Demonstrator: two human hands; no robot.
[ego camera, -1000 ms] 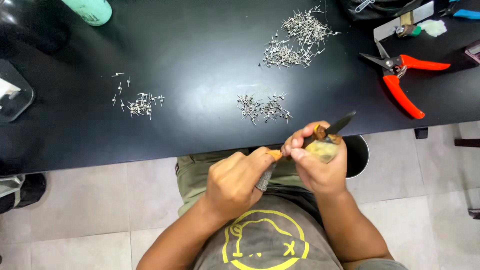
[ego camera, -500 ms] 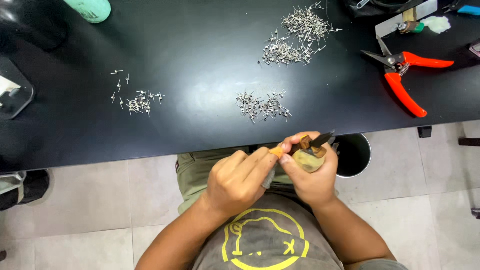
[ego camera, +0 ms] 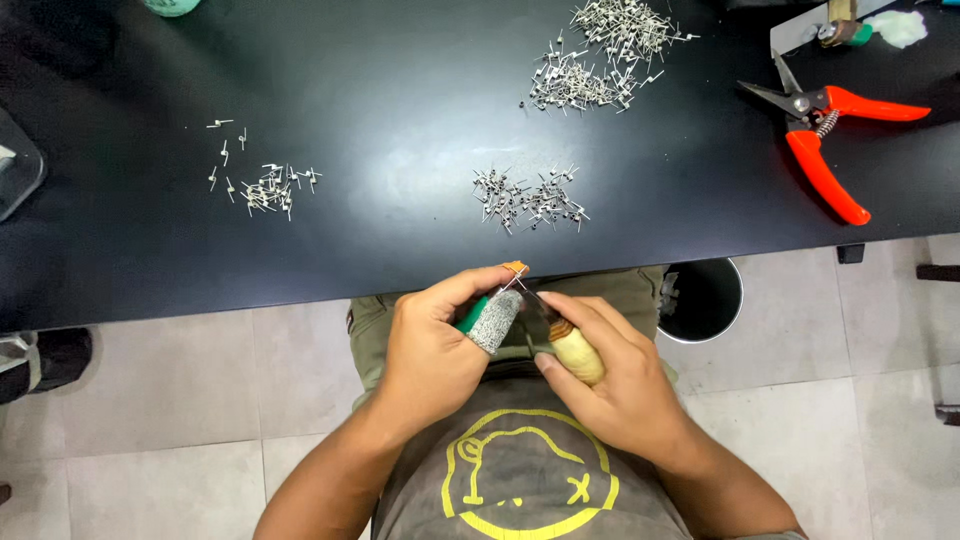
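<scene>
Left hand [ego camera: 430, 350], thumb in grey fabric sleeve [ego camera: 495, 322], pinching a small metal pin [ego camera: 517, 280] at fingertips, just below table [ego camera: 400, 100] edge, over lap. Right hand [ego camera: 615, 380] closed around wooden-handled knife [ego camera: 560, 335], blade at pin. Pin heaps [ego camera: 530, 200] on table; orange cutters [ego camera: 830, 125] far right

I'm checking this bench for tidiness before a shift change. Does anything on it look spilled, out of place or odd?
Nothing looks damaged. The small metal pieces lie loose on the black table in three scattered piles: left, middle, and a larger one at the back. The orange-handled cutters lie open at the right.
</scene>
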